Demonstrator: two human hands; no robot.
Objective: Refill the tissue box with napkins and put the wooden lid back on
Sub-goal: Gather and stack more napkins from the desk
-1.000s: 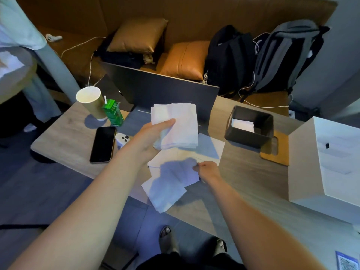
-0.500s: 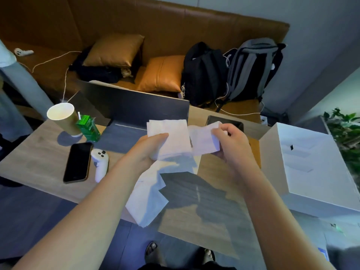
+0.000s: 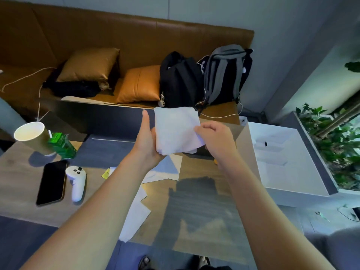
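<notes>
A stack of white napkins [image 3: 175, 129] is held up above the wooden table [image 3: 194, 201]. My left hand [image 3: 147, 139] grips the stack from its left side, thumb pointing up. My right hand [image 3: 214, 135] pinches the stack's right edge with curled fingers. The dark tissue box is almost wholly hidden behind the napkins and my right hand; only a dark sliver [image 3: 202, 151] shows. Of the wooden lid only a small orange bit [image 3: 215, 162] shows under my right wrist. Several loose napkins [image 3: 136, 215] lie on the table below my left forearm.
An open laptop [image 3: 97, 121] stands at the back. A paper cup [image 3: 32, 137], green carton [image 3: 62, 146], black phone [image 3: 51, 182] and white controller [image 3: 77, 182] lie left. A large white box [image 3: 288, 160] sits right, with a planter [image 3: 331, 141] beyond. Backpacks and cushions rest on the sofa.
My right hand lifted one napkin from the table and brought it onto the stack in my left hand. Both hands now hold the stack together. The view tilted up and shifted right.
</notes>
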